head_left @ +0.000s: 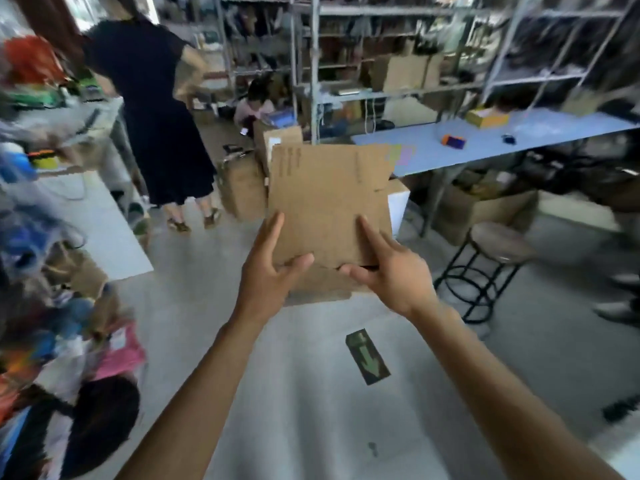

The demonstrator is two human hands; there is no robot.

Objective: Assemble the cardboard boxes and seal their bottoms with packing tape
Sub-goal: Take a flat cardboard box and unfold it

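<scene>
Two bare forearms reach forward over pale grey floor, where a dark sticker with a green arrow (pixel 367 356) lies just below the right arm. The left hand (pixel 268 268) and right hand (pixel 391 273) grip the lower edge of a flattened cardboard box (pixel 325 202), thumbs in front, fingers spread up its face. The box is held upright in mid-air, well above the floor. An open carton (pixel 485 211) sits under the blue table (pixel 485 140); its contents are too blurred to tell. A round stool (pixel 498 244) stands near the right hand, with bare floor between.
</scene>
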